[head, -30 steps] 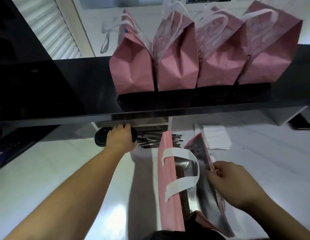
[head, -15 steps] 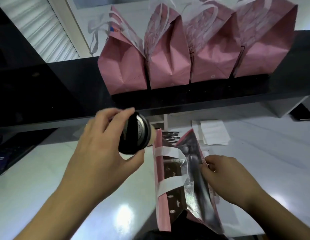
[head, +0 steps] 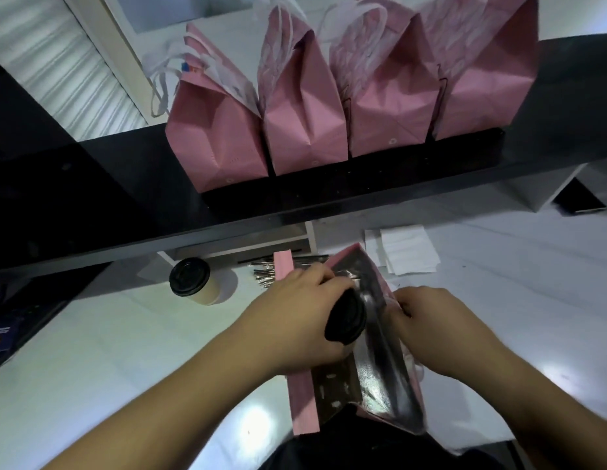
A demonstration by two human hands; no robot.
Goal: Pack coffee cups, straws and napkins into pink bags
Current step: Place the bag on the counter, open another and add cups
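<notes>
White and glossy, the desk [head: 92, 368] runs under a black shelf [head: 363, 188] on which four filled pink bags [head: 305, 106] stand upright in a row, touching side to side, their white handles up. Under the shelf's edge, a second coffee cup with a black lid [head: 193, 281] stands on the desk, well left of the work. A bundle of wrapped straws [head: 264, 271] lies just behind the open bag, partly hidden by it, and a loose stack of white napkins [head: 407, 249] lies to the right rear. A dark flat object [head: 580, 198] rests at the far right.

Near the desk's front edge stands the open pink bag [head: 303, 401], its mouth facing up, its silver lining showing and its long axis running away from the person. Over that mouth the coffee cup [head: 346, 317] is tilted, its black lid turned toward the camera and to the right, its body hidden behind the left hand.

Coming from the lower left, the left hand [head: 295, 327] is wrapped around the cup, fingers curled over its far side. From the lower right, the right hand [head: 437, 327] pinches the bag's right wall at the rim, knuckles up, pulling the mouth wide.
</notes>
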